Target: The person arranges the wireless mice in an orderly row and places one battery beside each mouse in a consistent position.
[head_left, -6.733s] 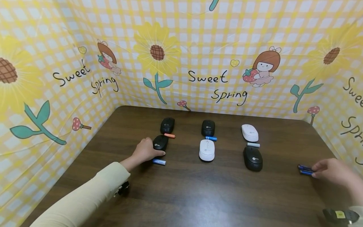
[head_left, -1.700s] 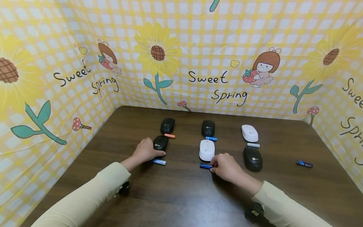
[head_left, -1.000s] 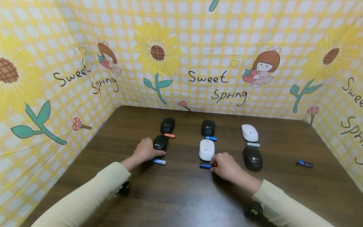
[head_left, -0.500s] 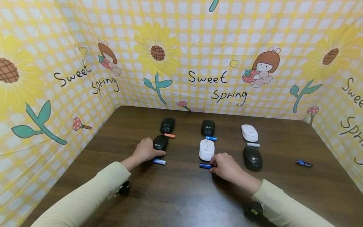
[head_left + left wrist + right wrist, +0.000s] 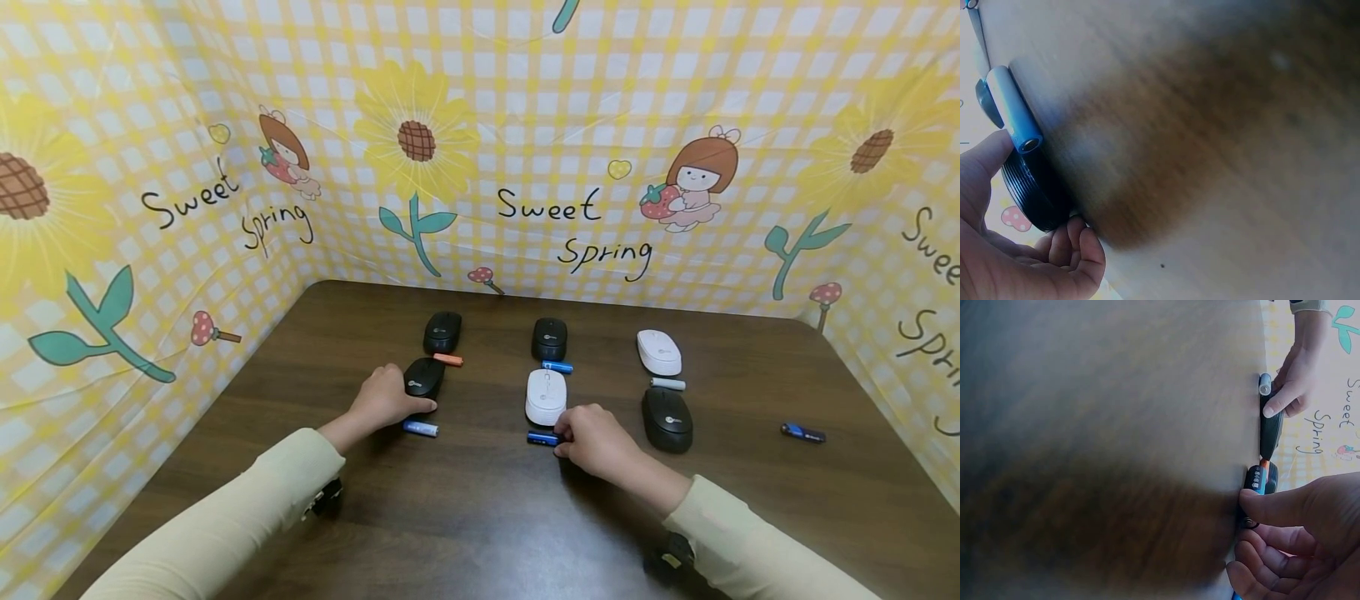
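Note:
My left hand (image 5: 382,396) grips a black computer mouse (image 5: 424,377) by its sides, thumb at the near end. A light blue battery (image 5: 421,428) lies just in front of that mouse; the left wrist view shows the battery (image 5: 1013,109) beside my thumb. With thumb and fingers, my right hand (image 5: 603,442) pinches one end of a dark blue battery (image 5: 542,438) on the table, just in front of a white mouse (image 5: 546,397). In the right wrist view, my right thumb covers part of this battery (image 5: 1254,478).
Behind stand two black mice (image 5: 442,332) and a white mouse (image 5: 659,352), with an orange battery (image 5: 448,360), a blue battery (image 5: 557,367) and a pale battery (image 5: 668,384) in front. Another black mouse (image 5: 667,419) sits right of centre. A dark blue battery (image 5: 802,432) lies far right.
My right hand has moved left from the table's right side, where two dark blue batteries were together; one now lies before the white mouse, one stayed right. My left hand has kept its place.

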The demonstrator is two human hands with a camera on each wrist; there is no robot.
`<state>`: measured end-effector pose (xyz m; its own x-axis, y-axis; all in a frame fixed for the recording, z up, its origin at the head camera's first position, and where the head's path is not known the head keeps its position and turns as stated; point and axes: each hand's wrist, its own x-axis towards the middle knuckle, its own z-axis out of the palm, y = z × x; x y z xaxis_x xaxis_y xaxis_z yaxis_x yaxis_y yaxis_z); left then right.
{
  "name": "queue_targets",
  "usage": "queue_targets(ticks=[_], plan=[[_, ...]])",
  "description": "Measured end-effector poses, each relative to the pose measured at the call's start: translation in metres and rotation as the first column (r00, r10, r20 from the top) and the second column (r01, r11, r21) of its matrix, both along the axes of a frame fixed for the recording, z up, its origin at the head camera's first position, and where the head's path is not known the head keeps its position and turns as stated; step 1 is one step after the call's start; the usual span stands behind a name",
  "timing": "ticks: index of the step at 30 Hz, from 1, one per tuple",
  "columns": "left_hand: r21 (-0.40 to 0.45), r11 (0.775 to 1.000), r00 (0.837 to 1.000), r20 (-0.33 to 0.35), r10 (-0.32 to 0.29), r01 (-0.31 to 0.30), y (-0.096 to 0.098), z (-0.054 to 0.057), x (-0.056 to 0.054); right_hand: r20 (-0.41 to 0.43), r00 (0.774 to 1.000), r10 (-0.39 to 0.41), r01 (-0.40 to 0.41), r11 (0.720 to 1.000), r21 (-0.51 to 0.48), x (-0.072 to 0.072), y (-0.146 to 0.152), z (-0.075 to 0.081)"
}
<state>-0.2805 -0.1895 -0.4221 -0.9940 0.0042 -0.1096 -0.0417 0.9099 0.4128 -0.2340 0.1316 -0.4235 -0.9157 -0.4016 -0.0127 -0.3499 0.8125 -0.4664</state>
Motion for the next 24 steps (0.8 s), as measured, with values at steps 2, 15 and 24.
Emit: queue_targets(ticks=[2, 15, 24], plan=[[-0.001, 1.000, 1.000, 0.003, 0.000, 0.000, 0.000, 0.000, 0.000, -0.013, 1.000, 0.000, 0.000, 1.000, 0.008, 0.000, 0.000, -0.001], [-0.004, 1.000, 1.000, 0.012, -0.001, 0.001, -0.001, -0.001, -0.001, 0.000, 1.000, -0.006, 0.006, 1.000, 0.005, 0.000, 0.002, 0.000], [-0.007, 1.000, 1.000, 0.016, 0.005, -0.005, 0.000, 0.000, 0.000, 0.010, 1.000, -0.027, 0.027, 0.999, -0.043, 0.001, 0.012, 0.009]])
